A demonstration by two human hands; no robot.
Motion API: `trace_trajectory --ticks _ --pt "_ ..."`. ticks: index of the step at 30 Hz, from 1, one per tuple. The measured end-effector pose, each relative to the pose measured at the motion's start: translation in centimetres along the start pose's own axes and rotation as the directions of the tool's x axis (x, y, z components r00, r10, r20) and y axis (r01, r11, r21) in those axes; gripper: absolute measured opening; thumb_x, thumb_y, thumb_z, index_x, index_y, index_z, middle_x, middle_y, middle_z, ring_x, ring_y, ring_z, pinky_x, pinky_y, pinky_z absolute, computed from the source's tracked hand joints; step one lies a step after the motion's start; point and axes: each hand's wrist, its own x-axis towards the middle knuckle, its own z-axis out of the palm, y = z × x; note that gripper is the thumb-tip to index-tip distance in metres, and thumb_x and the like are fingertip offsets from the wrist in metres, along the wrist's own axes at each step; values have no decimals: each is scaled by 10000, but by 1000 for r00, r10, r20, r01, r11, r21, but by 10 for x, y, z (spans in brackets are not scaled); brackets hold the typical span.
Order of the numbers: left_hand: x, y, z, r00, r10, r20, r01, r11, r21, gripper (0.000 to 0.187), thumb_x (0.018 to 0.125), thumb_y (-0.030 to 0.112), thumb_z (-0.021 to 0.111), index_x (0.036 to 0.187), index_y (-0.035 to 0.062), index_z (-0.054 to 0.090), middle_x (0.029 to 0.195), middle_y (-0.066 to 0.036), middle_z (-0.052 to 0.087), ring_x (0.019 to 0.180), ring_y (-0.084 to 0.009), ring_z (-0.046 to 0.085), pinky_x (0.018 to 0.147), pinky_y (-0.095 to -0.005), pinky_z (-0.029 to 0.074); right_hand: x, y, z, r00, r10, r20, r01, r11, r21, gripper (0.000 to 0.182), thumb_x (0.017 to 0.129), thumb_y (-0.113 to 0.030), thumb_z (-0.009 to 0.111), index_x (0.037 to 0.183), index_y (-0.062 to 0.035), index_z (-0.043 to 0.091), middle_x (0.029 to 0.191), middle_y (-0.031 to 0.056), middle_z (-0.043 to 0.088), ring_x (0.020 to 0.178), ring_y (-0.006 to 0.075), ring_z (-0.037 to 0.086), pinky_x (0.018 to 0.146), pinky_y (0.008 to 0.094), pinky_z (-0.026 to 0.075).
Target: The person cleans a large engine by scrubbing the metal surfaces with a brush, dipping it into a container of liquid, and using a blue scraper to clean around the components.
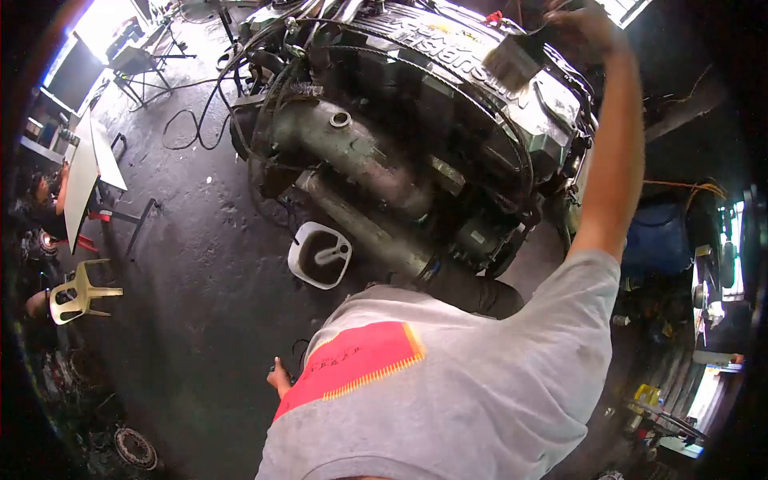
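My right hand (588, 30) is raised at the upper right, its fingers closed on a wide paint brush (514, 64). The pale bristles hang over the metal cover of a large engine (432, 40) with raised lettering; whether they touch it is unclear. Low at the centre left, my left hand (279, 376) hangs beside my shirt, small in view, fingers curled; what it holds, if anything, is too small to name. A cut-open white plastic container (320, 256) stands below the engine's thick pipe (368, 224), with liquid and a pale object inside.
Hoses and cables (196, 132) trail from the engine's left side. At the left are a white table (84, 180), a yellow plastic chair (76, 294) and another person (40, 200). A blue drum (658, 240) stands at the right, near shelving and clutter.
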Motion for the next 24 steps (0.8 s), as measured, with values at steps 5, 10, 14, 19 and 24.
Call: trace_trajectory --ticks 5,10,14,19,24 --pt "7 -4 2 993 40 110 -20 984 -176 501 662 433 656 605 -60 589 552 -130 565 461 -203 513 457 -361 409 -18 -44 -2 693 700 -171 -647 709 280 84 623 -63 654 652 -25 585 641 66 586 555 153 552 573 292 481" --pt "13 23 1 995 71 72 -59 986 -154 482 656 430 664 612 -45 593 554 -122 560 480 -217 523 476 -359 422 -45 -13 75 717 696 -38 -526 577 625 155 627 -49 685 735 -22 578 656 69 592 558 145 570 545 307 518" --pt "-5 71 -24 988 124 89 -110 982 -152 475 632 418 692 641 -47 593 574 -120 560 511 -230 535 502 -359 445 -41 -16 57 745 666 -40 -494 592 637 145 640 -14 669 739 -15 564 649 74 595 548 140 572 528 283 515" --pt "36 66 -5 956 288 59 -285 957 -55 520 644 450 665 688 -63 598 629 -152 587 548 -266 563 508 -363 454 -45 -13 79 756 651 -69 -542 681 492 154 639 -75 701 727 -23 587 642 53 602 534 110 557 489 243 469" --pt "29 69 -14 964 262 52 -265 963 52 512 692 484 596 717 -27 630 670 -183 606 603 -295 587 555 -387 451 -38 -21 56 767 631 -112 -500 699 511 159 639 -66 696 740 -6 588 655 62 604 562 107 561 506 226 469"
